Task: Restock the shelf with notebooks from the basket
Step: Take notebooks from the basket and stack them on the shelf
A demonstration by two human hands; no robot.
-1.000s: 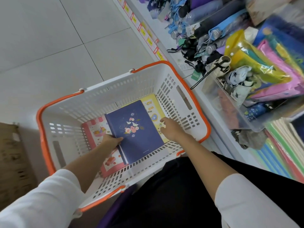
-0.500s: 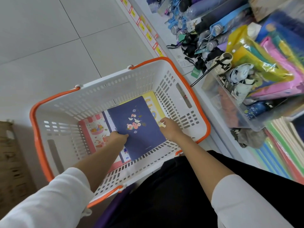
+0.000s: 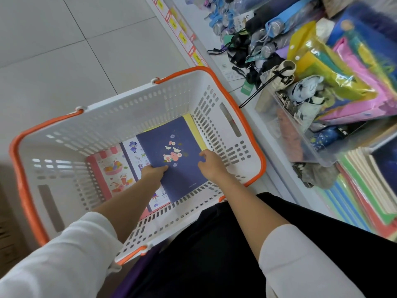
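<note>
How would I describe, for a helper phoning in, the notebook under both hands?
In the white basket beside the shelf, the top notebook lies between the left hand and right hand. It alone is navy with flowers; neighbours are pink, white, yellow.

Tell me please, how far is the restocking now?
Done: nothing I can confirm; the shelf's stacked notebooks may be old stock. In hand: left hand and right hand grip the navy flowered notebook, inside the white orange-rimmed plastic basket. Left: that one, plus pink notebook, white notebook and yellow notebook beside or beneath.

Basket point(image 3: 133, 127) open above — crowded shelf point(image 3: 214, 43) close on right.
</note>
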